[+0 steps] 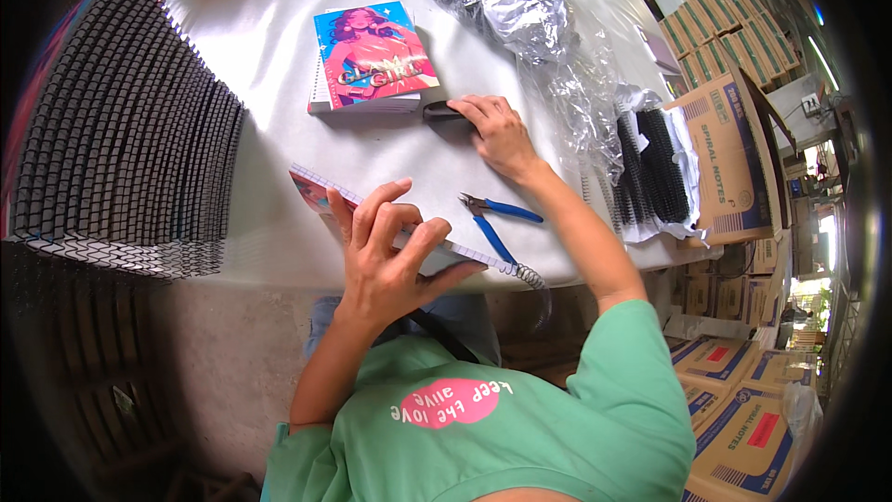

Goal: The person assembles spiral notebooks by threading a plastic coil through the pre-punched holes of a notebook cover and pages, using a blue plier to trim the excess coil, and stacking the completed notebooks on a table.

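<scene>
Notebook (316,193): one, held on edge near the tabletop's (269,84) front; coil (531,277) trailing from its right end.
Left hand (379,258): fingers clamped on notebook; I'd keep that grip steady, coil tail unsnagged.
Right hand (502,138): fingers touching black object (440,112); gripping or resting, I cannot tell.
Cutters (478,206): blue-handled, just beyond notebook.
Books (376,56): stacked, farther off.

We see paper in the held notebook (472,252), glossy card on the notebook stack (374,54). Our pliers (478,208) pair metal with blue plastic; the wrap (581,98) is shiny, crinkled plastic, the carton (725,153) matt cardboard.
</scene>
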`<state>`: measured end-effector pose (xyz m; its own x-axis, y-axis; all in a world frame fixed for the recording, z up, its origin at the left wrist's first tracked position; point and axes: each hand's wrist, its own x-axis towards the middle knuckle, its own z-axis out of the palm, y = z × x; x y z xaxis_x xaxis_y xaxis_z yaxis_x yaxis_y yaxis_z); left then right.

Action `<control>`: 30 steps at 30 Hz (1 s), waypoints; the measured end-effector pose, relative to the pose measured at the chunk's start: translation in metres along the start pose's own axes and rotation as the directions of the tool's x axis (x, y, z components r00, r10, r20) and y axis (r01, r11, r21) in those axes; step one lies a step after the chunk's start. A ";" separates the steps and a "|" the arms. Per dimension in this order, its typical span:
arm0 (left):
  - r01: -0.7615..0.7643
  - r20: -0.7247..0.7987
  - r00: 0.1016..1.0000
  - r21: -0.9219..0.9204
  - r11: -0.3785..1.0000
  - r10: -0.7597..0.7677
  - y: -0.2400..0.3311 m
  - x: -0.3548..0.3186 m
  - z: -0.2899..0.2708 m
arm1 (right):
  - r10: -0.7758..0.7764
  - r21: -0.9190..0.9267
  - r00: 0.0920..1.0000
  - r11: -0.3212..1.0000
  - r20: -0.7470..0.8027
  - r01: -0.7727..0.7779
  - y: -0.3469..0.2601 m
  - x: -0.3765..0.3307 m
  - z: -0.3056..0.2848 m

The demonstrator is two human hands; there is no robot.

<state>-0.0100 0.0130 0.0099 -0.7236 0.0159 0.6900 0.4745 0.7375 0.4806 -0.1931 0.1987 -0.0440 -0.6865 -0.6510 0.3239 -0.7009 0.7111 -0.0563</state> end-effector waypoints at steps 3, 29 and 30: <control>0.040 -0.035 0.999 0.055 0.998 -0.038 0.008 0.002 0.002 | 0.167 0.562 0.985 0.818 -0.035 -0.119 0.004 0.003 -0.005; 0.014 -0.030 0.999 -0.058 0.998 -0.016 -0.010 0.010 0.004 | -0.230 0.878 0.973 0.468 0.017 0.096 -0.062 -0.013 -0.107; 0.021 -0.059 0.998 -0.073 0.997 -0.025 -0.008 0.010 0.005 | -0.016 0.778 0.999 0.628 0.036 -0.018 -0.056 -0.010 -0.095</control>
<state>-0.0242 0.0107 0.0103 -0.7044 -0.0429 0.7085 0.4944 0.6865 0.5332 -0.1284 0.1905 0.0456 -0.6815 -0.6719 0.2901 -0.5785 0.2518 -0.7758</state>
